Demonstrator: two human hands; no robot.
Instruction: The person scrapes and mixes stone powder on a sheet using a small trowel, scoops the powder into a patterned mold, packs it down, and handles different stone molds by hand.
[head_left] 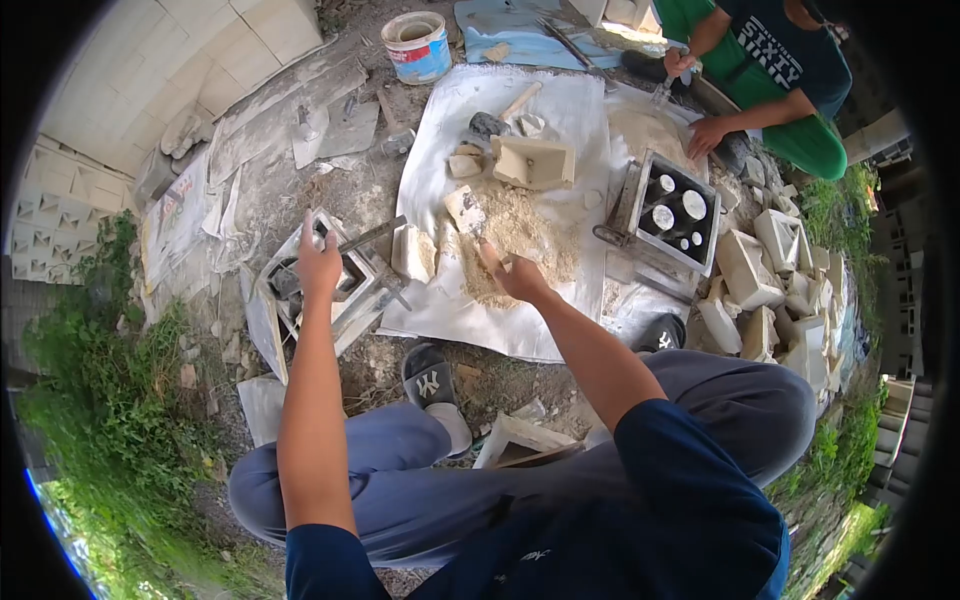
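My right hand is closed around the wooden handle of a trowel. The trowel's flat blade, smeared with pale material, lies over a heap of tan sand on a white sheet. My left hand is at a hollow metal mold on the ground to the left, fingers stretched out and apart over its far side; whether they press on it I cannot tell. A flat metal bar crosses the mold's right edge. Beside it a pale block stands on the sheet's edge.
Across the white sheet lie a hollow cast block and a hammer. A second mold with round white plugs stands right, near piled cast blocks. A co-worker holds a tool. A bucket stands behind.
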